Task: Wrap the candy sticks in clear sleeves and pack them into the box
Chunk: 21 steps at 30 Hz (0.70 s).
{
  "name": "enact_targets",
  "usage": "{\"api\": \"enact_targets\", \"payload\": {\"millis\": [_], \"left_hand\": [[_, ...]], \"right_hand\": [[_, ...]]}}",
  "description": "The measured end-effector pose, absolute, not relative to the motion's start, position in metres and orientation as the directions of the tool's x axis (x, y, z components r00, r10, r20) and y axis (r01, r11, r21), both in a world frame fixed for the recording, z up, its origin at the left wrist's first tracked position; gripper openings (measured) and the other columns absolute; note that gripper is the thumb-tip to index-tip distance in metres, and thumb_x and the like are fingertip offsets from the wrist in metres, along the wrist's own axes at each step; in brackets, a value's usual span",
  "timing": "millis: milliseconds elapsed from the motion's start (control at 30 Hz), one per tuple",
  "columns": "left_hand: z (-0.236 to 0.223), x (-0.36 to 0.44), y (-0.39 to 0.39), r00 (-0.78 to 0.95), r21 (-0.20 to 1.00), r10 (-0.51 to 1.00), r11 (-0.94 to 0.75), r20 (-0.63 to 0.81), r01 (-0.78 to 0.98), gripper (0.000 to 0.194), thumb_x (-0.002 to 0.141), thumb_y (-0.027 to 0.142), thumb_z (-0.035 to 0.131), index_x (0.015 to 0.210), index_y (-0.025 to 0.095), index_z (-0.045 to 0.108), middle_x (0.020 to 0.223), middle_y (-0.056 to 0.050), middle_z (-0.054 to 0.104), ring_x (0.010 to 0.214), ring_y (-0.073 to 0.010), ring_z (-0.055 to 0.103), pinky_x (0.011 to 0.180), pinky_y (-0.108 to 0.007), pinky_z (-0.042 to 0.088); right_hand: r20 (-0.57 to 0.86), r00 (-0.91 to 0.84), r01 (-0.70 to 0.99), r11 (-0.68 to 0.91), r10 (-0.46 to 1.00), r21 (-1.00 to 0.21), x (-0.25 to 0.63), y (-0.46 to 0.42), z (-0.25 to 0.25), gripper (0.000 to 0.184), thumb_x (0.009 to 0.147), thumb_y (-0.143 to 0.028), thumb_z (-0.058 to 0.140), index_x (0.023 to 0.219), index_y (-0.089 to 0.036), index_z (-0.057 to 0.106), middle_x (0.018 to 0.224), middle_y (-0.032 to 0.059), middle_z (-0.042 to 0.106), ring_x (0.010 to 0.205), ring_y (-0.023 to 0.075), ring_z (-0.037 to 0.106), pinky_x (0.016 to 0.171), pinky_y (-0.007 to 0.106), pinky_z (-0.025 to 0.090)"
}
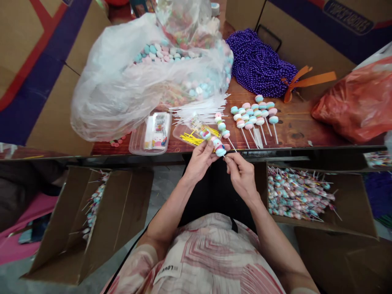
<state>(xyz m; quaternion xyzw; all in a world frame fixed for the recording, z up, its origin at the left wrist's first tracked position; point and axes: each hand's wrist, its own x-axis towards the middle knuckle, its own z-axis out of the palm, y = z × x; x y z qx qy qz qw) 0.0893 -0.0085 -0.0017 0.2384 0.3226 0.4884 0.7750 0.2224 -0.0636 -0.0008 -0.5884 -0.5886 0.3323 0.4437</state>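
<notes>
Just over the table's front edge, my left hand [200,161] is closed around a candy skewer [218,148] with pink, white and blue marshmallow-like sweets. A clear printed wrapper seems to cover its upper part. My right hand [241,171] pinches the white stick at the lower end. Behind it, another candy skewer [221,126] lies on the table, apparently unwrapped. Yellow twist ties [191,139] fill a clear tray beside my left hand. White sticks [199,110] are spread behind them. More candy skewers [255,114] lie in rows to the right.
A large clear bag [116,81] of sweets stands at the back, near a bundle of purple cord [257,61]. A plastic box [150,132] holds printed wrappers. Cardboard boxes with candy skewers stand below, left [122,208] and right [352,204]. A red bag [352,98] sits far right.
</notes>
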Motion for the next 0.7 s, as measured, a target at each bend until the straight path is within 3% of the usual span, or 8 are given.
{"api": "enact_targets", "payload": {"millis": [233, 500, 700], "left_hand": [[0.002, 0.075, 0.007, 0.137, 0.686, 0.923, 0.361, -0.359, -0.632, 0.036, 0.086, 0.049, 0.071, 0.093, 0.014, 0.067, 0.097, -0.012, 0.079, 0.104, -0.0277, 0.075, 0.095, -0.042, 0.058], [-0.001, 0.079, 0.004, 0.146, 0.694, 0.912, 0.389, -0.384, -0.607, 0.034, 0.087, 0.048, 0.07, 0.093, 0.015, 0.064, 0.095, -0.011, 0.079, 0.102, -0.0267, 0.075, 0.095, -0.042, 0.057], [-0.007, 0.083, -0.002, 0.193, 0.687, 0.913, 0.399, -0.36, -0.607, 0.033, 0.087, 0.047, 0.071, 0.096, 0.015, 0.065, 0.094, -0.01, 0.079, 0.1, -0.0246, 0.076, 0.094, -0.037, 0.058]], "right_hand": [[0.141, -0.011, 0.456, 0.13, 0.99, -0.881, 0.228, -0.067, -0.001, 0.019, 0.1, -0.033, 0.05, 0.09, -0.021, 0.062, 0.062, -0.0049, 0.045, 0.055, 0.0099, 0.042, 0.057, 0.024, 0.036], [0.195, 0.016, 0.514, 0.159, 0.981, -0.843, 0.227, -0.066, 0.0, 0.018, 0.099, -0.029, 0.051, 0.088, -0.021, 0.063, 0.063, -0.0046, 0.049, 0.054, 0.0098, 0.044, 0.058, 0.024, 0.037], [0.318, 0.011, 0.593, 0.249, 0.948, -0.765, 0.216, -0.059, -0.006, 0.019, 0.1, -0.025, 0.048, 0.09, -0.021, 0.063, 0.077, 0.0012, 0.064, 0.065, 0.0127, 0.057, 0.067, 0.025, 0.043]]}}
